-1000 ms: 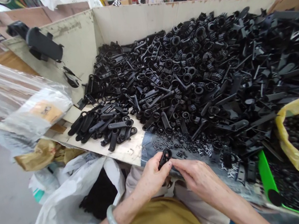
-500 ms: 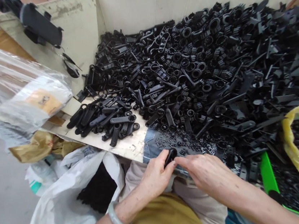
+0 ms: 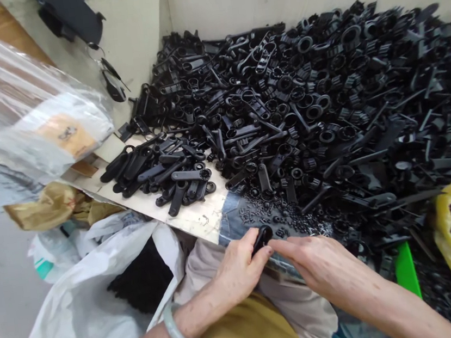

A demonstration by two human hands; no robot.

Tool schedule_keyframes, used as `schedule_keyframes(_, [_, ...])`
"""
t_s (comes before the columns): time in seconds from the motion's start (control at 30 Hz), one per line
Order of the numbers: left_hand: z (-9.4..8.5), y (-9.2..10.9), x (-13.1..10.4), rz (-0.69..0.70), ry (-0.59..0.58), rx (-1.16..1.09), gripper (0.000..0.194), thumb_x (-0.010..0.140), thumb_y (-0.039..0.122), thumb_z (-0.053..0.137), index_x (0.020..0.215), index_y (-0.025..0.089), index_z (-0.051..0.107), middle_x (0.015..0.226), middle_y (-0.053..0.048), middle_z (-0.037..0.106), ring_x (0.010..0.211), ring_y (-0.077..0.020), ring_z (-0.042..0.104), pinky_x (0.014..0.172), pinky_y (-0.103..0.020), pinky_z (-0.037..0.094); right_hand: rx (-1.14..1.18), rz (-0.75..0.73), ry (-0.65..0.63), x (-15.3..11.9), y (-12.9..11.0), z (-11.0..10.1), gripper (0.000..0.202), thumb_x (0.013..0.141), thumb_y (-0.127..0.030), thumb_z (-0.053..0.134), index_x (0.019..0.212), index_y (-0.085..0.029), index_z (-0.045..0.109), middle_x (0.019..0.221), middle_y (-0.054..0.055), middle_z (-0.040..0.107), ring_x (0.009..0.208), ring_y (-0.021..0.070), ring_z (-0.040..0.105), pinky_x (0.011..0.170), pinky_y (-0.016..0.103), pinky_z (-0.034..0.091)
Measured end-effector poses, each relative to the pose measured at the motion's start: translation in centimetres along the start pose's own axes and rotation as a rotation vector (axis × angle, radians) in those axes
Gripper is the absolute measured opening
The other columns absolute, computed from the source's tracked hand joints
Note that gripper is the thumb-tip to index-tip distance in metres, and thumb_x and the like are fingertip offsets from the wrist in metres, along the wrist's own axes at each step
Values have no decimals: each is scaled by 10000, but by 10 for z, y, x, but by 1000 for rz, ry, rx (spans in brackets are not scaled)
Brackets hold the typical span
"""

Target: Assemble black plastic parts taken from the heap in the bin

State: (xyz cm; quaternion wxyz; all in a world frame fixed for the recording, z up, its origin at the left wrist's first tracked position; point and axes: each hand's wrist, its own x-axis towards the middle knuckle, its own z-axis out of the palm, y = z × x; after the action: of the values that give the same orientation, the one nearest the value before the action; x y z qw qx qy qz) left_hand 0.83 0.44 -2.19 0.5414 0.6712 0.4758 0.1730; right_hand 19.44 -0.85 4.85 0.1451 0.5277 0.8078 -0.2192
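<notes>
My left hand (image 3: 242,257) is closed around a black plastic part (image 3: 262,239) with a rounded end, held over the front edge of the work surface. My right hand (image 3: 316,259) meets it from the right, its fingertips pressed together against the part's near end. Whatever those fingertips pinch is too small or hidden to make out. Just beyond both hands, many tiny black pieces (image 3: 272,215) lie scattered on a dark blue sheet. To the left of them rests a small group of black lever-like parts (image 3: 160,171) on the pale board.
A large heap of black plastic parts (image 3: 303,99) fills the pale-walled bin. At lower left stands an open white sack (image 3: 80,296) with black pieces inside. On the right are a yellow-rimmed bag (image 3: 447,229) and a green edge (image 3: 406,270). Clear plastic bags (image 3: 40,131) hang at left.
The camera view has tilted down slightly, so the heap and walls sit differently in the frame. Both hands stay together at the black part, with little change in grip.
</notes>
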Motion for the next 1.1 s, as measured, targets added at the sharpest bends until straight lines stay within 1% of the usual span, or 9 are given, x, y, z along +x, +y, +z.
schedule_keyframes(0.1, [0,-1,0,-1,1,17,162,990,372,487,926,233,539,790,-3,606,728,-198,561,673,-309,367,61,-18,44,1,2,3,425,905,-13,453,1169,-230,706,933,43,796,836,205,782,671,257,499])
schedule_keyframes(0.23, [-2,0,0,-9,-5,-10,189,984,381,498,868,235,531,760,5,589,706,-190,544,655,-304,364,49,-13,21,6,2,-1,402,904,-18,457,1113,-232,725,919,44,798,835,209,783,668,258,498])
schedule_keyframes(0.4, [-7,1,3,-32,-46,-114,124,910,331,598,969,223,586,914,-16,664,838,-210,603,753,-318,441,40,1,-9,9,3,-9,393,916,-41,498,1146,-254,736,967,43,810,861,231,789,698,287,535])
schedule_keyframes(0.6, [-15,0,0,-6,-59,-177,261,969,342,520,1140,207,663,914,-39,712,880,-224,659,792,-332,518,328,-10,223,-6,19,9,349,1048,-224,445,1263,-279,714,1191,42,789,1062,228,760,922,366,578])
schedule_keyframes(0.7, [-19,3,-2,20,29,-16,370,1003,353,472,1294,195,636,1086,-103,742,1039,-265,682,869,-368,543,421,32,370,-15,23,30,351,1057,-264,437,1269,-260,717,1217,59,782,1099,220,748,963,361,578])
schedule_keyframes(0.8, [-21,9,1,133,91,279,482,1030,296,398,1479,150,493,1336,-181,664,1183,-300,653,969,-428,533,392,123,498,-18,18,49,370,1060,-236,410,1261,-236,721,1190,74,783,1066,209,757,938,329,586])
schedule_keyframes(0.87, [-20,13,5,225,92,530,517,1016,185,358,1523,125,434,1301,-192,664,1099,-298,682,927,-446,549,267,206,538,-19,12,57,390,1054,-201,401,1299,-239,702,1090,67,781,918,186,774,784,269,596])
schedule_keyframes(0.97, [-16,12,11,342,122,909,591,926,22,373,1503,116,458,1116,-143,676,929,-280,679,809,-436,556,77,289,571,-19,3,66,405,1041,-155,432,1350,-256,675,1034,50,736,748,131,734,611,202,514])
schedule_keyframes(1.1, [-13,2,15,475,198,1101,616,914,-12,403,1500,163,473,994,-84,638,864,-263,620,747,-409,519,-13,292,619,-19,-5,79,465,996,-61,461,1349,-268,680,1096,59,712,799,132,700,694,216,499])
